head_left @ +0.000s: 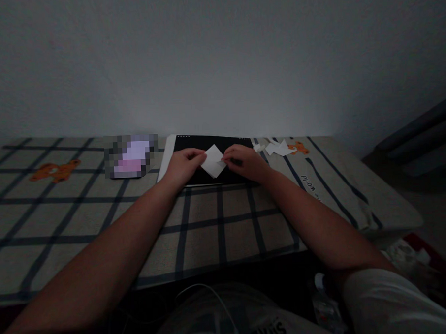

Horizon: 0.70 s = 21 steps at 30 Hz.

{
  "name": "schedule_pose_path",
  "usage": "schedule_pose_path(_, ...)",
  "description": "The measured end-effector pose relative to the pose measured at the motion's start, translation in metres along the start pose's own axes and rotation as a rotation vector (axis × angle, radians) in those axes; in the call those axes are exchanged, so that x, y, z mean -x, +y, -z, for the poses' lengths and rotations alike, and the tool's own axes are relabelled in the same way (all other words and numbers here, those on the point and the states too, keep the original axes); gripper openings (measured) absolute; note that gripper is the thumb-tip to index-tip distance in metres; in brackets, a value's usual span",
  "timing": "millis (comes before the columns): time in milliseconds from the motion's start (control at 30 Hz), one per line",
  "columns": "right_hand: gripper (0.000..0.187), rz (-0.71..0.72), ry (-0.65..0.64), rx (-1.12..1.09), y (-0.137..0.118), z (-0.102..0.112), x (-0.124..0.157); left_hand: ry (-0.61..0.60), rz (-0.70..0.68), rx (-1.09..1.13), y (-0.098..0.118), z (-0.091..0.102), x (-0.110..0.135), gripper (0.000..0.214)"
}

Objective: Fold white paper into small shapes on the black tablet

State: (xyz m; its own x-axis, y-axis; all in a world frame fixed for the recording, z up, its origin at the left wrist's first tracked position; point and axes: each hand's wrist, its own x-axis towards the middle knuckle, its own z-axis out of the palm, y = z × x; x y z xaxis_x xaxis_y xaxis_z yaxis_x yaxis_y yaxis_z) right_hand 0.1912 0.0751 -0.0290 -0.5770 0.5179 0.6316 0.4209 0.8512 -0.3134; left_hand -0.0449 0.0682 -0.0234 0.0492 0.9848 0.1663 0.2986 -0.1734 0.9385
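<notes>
A small white square of folded paper (213, 161) is held up between my two hands, one corner pointing away from me. My left hand (186, 163) pinches its left corner between thumb and fingers. At the opposite corner, the fingertips of my right hand (246, 161) are pinched on the paper's edge. Beneath both hands lies a flat black sheet or folder (199, 141) with a white left margin (165, 159). Several white paper pieces (280, 147) lie on the cloth just right of it.
A checked cloth (77, 208) with orange bear prints covers the table. At the left rests a phone (132, 158) with a blurred lit screen. The wall (218, 64) rises behind the table. Below the front edge are a clear bottle (327, 310), a white cable (217, 293) and crumpled paper (406, 252).
</notes>
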Motion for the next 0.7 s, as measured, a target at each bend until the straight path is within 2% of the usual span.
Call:
schedule_pose_path(200,0.008,-0.076,-0.037,0.032,-0.007,-0.001,-0.001,-0.051,0.006,0.019,0.004,-0.003,0.004,0.034)
schedule_pose_path(533,0.013,-0.077,-0.053,0.122,-0.004,-0.006,0.000,-0.074,-0.023,0.029,0.004,-0.004,0.003,0.037)
schedule_pose_path(700,0.013,-0.172,-0.046,0.133,-0.012,-0.002,-0.003,-0.106,-0.054,0.025,0.003,-0.002,0.003,0.038)
